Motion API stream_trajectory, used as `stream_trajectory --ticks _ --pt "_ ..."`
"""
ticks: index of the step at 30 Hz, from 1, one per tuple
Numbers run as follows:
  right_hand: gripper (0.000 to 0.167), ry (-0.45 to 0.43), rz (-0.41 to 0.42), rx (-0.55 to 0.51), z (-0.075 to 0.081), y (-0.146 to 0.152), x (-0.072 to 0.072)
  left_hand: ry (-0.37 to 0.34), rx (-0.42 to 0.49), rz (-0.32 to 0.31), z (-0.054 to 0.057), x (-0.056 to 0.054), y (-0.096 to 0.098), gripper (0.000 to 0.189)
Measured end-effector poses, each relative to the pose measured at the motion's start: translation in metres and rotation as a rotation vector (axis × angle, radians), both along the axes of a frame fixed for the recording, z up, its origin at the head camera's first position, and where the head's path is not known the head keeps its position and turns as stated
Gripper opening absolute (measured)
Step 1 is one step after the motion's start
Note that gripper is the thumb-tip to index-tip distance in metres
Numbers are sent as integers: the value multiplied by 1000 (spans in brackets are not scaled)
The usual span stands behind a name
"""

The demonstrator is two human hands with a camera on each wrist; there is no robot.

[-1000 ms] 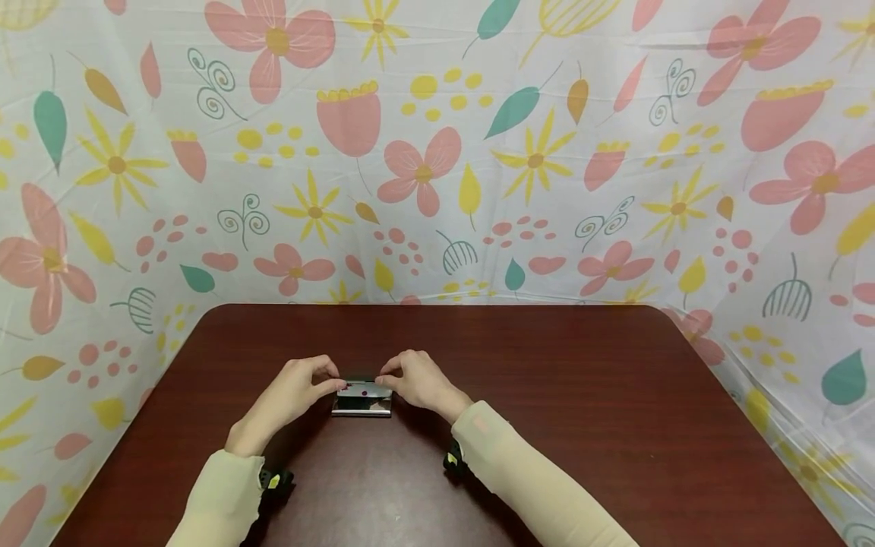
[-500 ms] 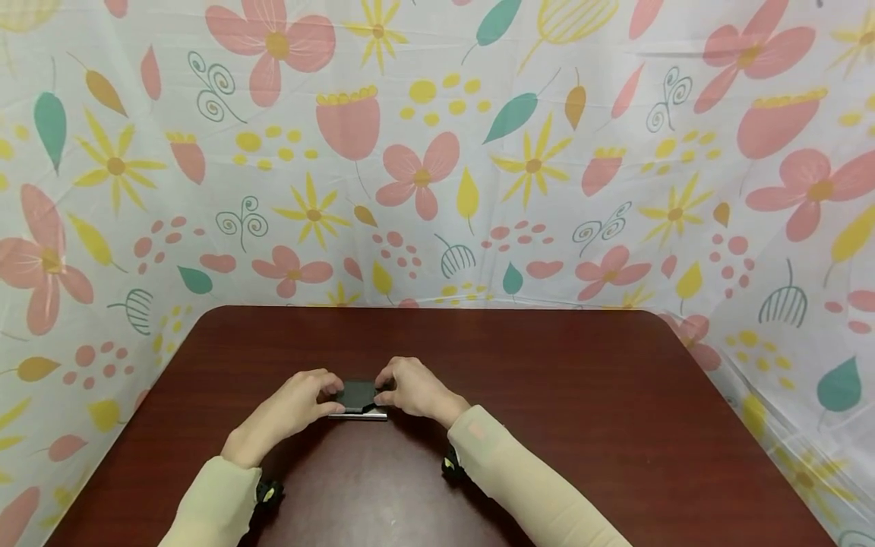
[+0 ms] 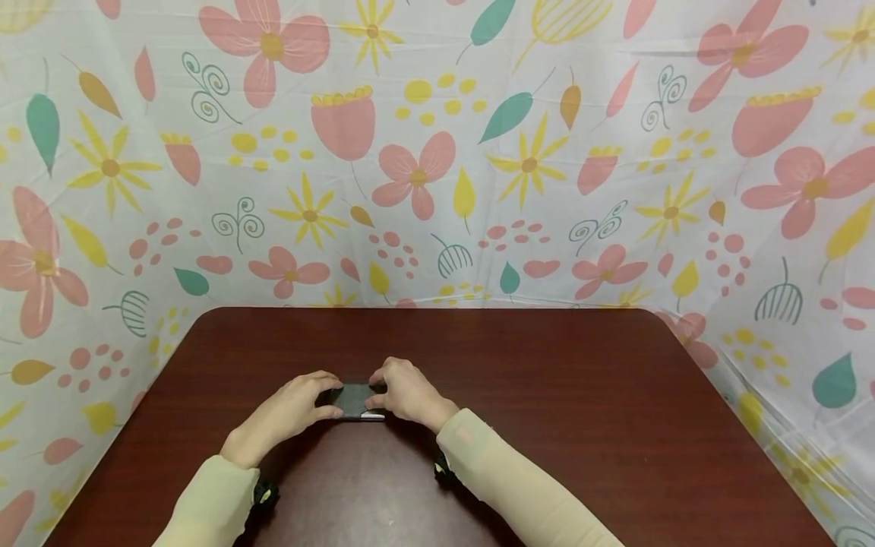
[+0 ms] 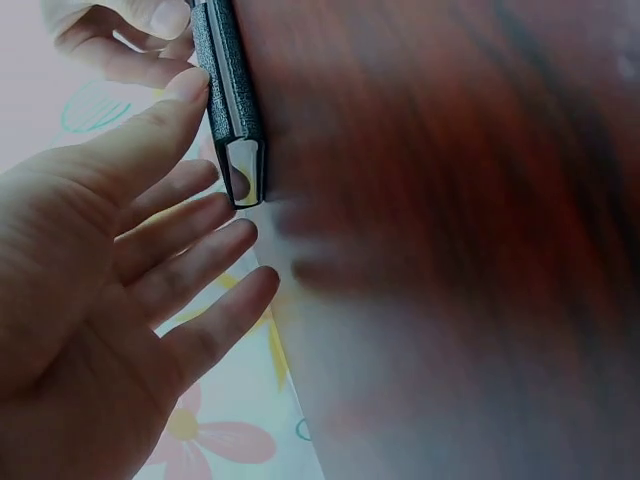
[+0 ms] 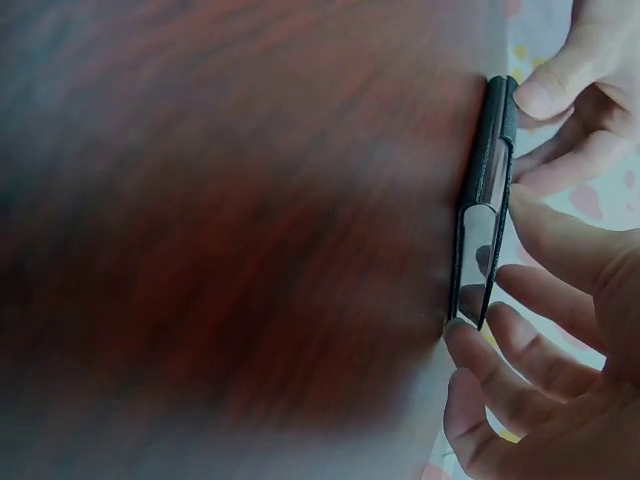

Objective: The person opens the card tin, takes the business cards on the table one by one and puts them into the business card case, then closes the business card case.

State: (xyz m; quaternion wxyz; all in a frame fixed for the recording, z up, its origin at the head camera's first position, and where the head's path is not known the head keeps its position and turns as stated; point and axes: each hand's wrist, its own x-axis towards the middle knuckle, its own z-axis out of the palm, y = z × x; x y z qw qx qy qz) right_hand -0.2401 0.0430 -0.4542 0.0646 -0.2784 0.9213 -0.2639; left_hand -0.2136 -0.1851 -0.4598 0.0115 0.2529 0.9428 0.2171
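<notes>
A slim card case [image 3: 351, 401] with a black textured cover lies flat on the table; a strip of its shiny metal edge shows at the front right. My left hand [image 3: 290, 403] holds its left end, the thumb at the front and fingers by the back corner. At the right end my right hand [image 3: 409, 396] holds it, its thumb [image 5: 548, 225] on the black cover and fingertips at the far corner. Both wrist views show the bright metal side of the case [image 4: 247, 165] under the cover, whose edge stands slightly apart from the metal in the right wrist view.
The reddish-brown table [image 3: 547, 425] has rounded far corners. A floral curtain [image 3: 437, 152] hangs behind it and along both sides. Dark wrist-worn devices [image 3: 265, 495] sit under the light sleeves [image 3: 208, 497].
The raised silvery inner face of the cover has swung toward me and down over the metal case, so its black outside shows on top. Both hands came slightly nearer with it.
</notes>
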Motion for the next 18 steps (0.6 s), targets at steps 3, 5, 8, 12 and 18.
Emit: stream_trajectory --ticks 3,5,8,12,18 --pt "36 2 -5 17 1 -1 2 -12 -5 0 1 -1 0 43" --pt "36 6 -1 17 1 -2 2 -20 -3 9 1 -1 -1 43" --pt "36 6 5 13 1 -1 2 -25 8 12 1 -2 -1 42" --pt "36 9 7 3 2 2 3 -35 32 10 0 -3 -1 43" --pt "32 62 -32 -12 8 20 7 -70 78 47 -2 -1 -1 55"
